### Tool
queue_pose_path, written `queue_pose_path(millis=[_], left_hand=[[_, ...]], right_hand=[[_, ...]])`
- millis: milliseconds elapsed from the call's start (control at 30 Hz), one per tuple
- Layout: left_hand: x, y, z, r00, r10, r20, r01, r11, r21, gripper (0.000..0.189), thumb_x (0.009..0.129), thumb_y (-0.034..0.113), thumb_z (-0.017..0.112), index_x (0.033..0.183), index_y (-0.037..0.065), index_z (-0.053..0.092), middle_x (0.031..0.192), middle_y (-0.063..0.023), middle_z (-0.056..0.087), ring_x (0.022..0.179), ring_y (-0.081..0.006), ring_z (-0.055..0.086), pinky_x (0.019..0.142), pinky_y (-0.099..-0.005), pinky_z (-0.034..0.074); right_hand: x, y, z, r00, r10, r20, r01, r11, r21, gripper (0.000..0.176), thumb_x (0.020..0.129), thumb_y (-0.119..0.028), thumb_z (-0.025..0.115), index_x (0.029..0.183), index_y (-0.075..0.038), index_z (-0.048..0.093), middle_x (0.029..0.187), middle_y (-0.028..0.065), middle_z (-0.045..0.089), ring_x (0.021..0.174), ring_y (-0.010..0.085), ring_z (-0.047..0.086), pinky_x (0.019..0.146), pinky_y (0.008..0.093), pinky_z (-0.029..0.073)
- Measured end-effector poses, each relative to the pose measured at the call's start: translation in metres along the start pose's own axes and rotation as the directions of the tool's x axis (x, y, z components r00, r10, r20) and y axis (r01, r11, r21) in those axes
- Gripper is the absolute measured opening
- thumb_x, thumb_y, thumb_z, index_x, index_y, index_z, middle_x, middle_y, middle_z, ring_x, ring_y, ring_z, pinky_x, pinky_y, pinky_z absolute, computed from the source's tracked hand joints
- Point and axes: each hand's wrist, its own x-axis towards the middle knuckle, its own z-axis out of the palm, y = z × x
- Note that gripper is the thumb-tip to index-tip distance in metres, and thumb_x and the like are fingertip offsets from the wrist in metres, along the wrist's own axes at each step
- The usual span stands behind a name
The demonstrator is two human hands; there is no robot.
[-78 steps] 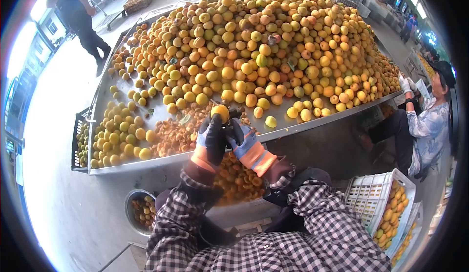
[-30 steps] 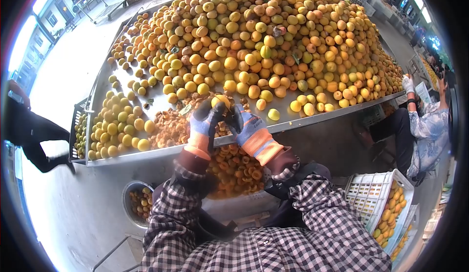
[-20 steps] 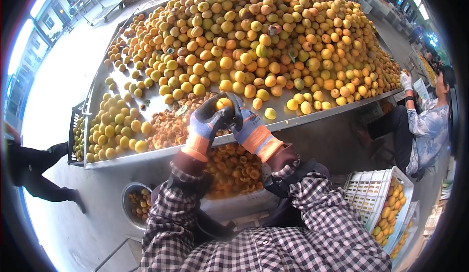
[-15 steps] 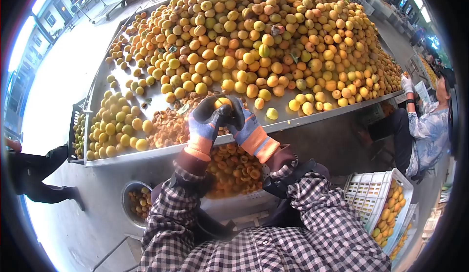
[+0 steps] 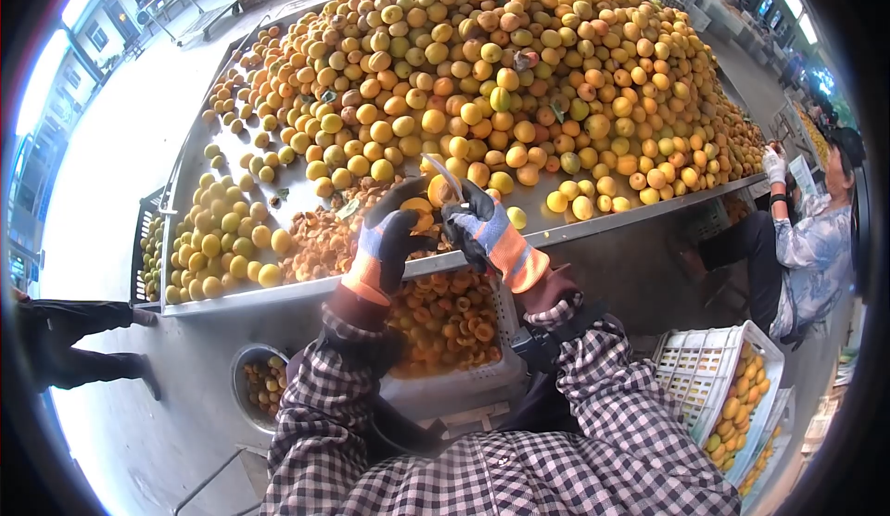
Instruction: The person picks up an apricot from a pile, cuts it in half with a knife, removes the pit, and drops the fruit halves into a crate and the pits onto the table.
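My left hand (image 5: 387, 238), in a blue, orange and black glove, is wrapped round an opened yellow fruit (image 5: 419, 212) whose cut flesh shows. Close to its right, my right hand (image 5: 482, 233) is closed on a knife with a curved pale blade (image 5: 443, 175) pointing up and left. Both hands are over the front edge of a metal table (image 5: 306, 288). Behind them rises a large heap of yellow-orange fruit (image 5: 519, 89). Left of my hands lie opened fruit pieces (image 5: 320, 245).
Below my hands stands a crate of halved fruit (image 5: 450, 317). A metal bowl (image 5: 243, 395) is on the floor at left, white crates (image 5: 695, 368) at right. One person (image 5: 807, 238) sits at right; another person's legs (image 5: 83, 340) show at left.
My hands have moved apart, the right one slightly rightward. The knife blade now shows, and the fruit in my left hand appears opened. The legs at left have shifted.
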Motion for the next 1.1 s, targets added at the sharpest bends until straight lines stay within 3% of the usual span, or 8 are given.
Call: queue_pose_path(millis=[200,333,467,533,600,700,800,1100], left_hand=[[-0.003,-0.008,-0.017,0.943,-0.142,0.299,0.056,0.958,0.280,0.063,0.085,0.025,0.063,0.138,-0.002,0.040,0.107,-0.0121,0.064,0.098,-0.0204,0.064,0.077,-0.0295,0.055],[0.002,-0.016,-0.013,0.999,-0.042,0.031,0.039,0.993,0.110,0.062,0.086,0.021,0.070,0.138,0.000,0.042,0.112,-0.0169,0.064,0.096,-0.0186,0.064,0.081,-0.0282,0.053],[0.005,-0.027,-0.013,0.982,0.176,0.067,-0.184,0.973,0.139,0.048,0.088,0.016,0.068,0.131,0.002,0.052,0.111,-0.0089,0.065,0.093,-0.0141,0.064,0.076,-0.0256,0.054],[-0.002,-0.014,-0.006,0.988,0.152,0.036,-0.156,0.978,0.135,0.044,0.088,0.015,0.068,0.128,0.002,0.055,0.109,-0.0051,0.065,0.092,-0.0127,0.064,0.074,-0.0254,0.054],[-0.004,-0.004,0.000,0.996,-0.027,-0.086,0.037,0.993,0.112,0.044,0.088,0.018,0.068,0.126,0.002,0.056,0.109,-0.0055,0.065,0.091,-0.0128,0.064,0.071,-0.0239,0.053],[-0.006,-0.008,0.001,0.993,-0.102,-0.061,0.109,0.985,0.132,0.040,0.088,0.021,0.067,0.121,0.001,0.056,0.100,-0.0054,0.064,0.080,-0.0108,0.061,0.064,-0.0220,0.049],[-0.008,-0.015,0.005,0.991,-0.131,-0.001,0.129,0.975,0.180,0.038,0.088,0.018,0.066,0.119,0.000,0.054,0.092,-0.0037,0.063,0.071,-0.0086,0.057,0.062,-0.0216,0.047],[-0.006,-0.020,0.012,0.972,-0.199,0.123,0.177,0.969,0.173,0.037,0.083,0.007,0.066,0.118,0.003,0.054,0.092,-0.0032,0.063,0.074,-0.0083,0.060,0.060,-0.0205,0.049]], right_hand=[[-0.002,-0.022,-0.010,0.993,0.116,-0.033,-0.116,0.993,-0.008,0.035,0.093,-0.009,0.058,0.127,-0.003,0.052,0.081,-0.0049,0.056,0.067,0.0012,0.048,0.057,0.0175,0.041],[-0.006,-0.035,-0.008,0.949,0.221,0.224,-0.176,0.963,-0.205,0.038,0.091,-0.008,0.059,0.128,-0.002,0.051,0.088,0.0004,0.060,0.072,0.0053,0.055,0.063,0.0192,0.044],[-0.003,-0.010,0.002,0.936,-0.156,0.315,0.309,0.791,-0.527,0.044,0.088,-0.004,0.057,0.132,-0.003,0.049,0.101,0.0017,0.061,0.088,0.0051,0.057,0.072,0.0211,0.049],[-0.005,-0.010,0.006,0.974,-0.089,0.207,0.148,0.945,-0.291,0.042,0.088,-0.003,0.059,0.130,-0.004,0.051,0.105,0.0030,0.060,0.095,0.0061,0.056,0.078,0.0222,0.050],[0.001,-0.017,0.000,0.969,-0.136,0.207,0.219,0.860,-0.461,0.039,0.086,-0.002,0.063,0.125,-0.004,0.054,0.112,0.0049,0.063,0.086,0.0091,0.061,0.074,0.0221,0.050],[0.003,-0.026,0.003,0.905,-0.353,-0.238,0.352,0.935,-0.048,0.022,0.090,0.000,0.058,0.112,-0.002,0.058,0.084,0.0037,0.063,0.060,0.0020,0.052,0.051,0.0172,0.043],[0.000,-0.048,0.006,0.851,-0.388,-0.354,0.465,0.870,0.165,0.019,0.094,-0.008,0.055,0.111,-0.001,0.055,0.070,0.0047,0.057,0.045,0.0083,0.047,0.039,0.0223,0.039],[0.001,-0.051,0.020,0.793,-0.531,-0.299,0.590,0.793,0.155,0.022,0.096,-0.014,0.055,0.113,-0.001,0.053,0.069,0.0067,0.056,0.042,0.0094,0.045,0.036,0.0214,0.037]])
